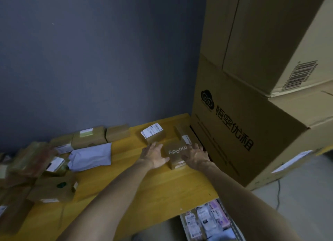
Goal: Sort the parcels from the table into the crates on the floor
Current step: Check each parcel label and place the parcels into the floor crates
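Currently the moody box [175, 153] sits betw. the left hand [155, 155] and right hand [195, 157], equally near; both have fingers spread, flanking its sides. A big carton [234, 132] crowds the right hand's outer side and a labelled parcel [153, 134] lies just past the left fingertips. Open room is wrist-ward, twd. the table [162, 186] edge and the crate [183, 224] below.

It is dim around me, a bluish gloom over the wall [90, 60]. The yellow table [122, 150] catches the most light. The parcels [30, 158] at my far left smear into blur, and the wide lens slants the tall cartons [261, 33].
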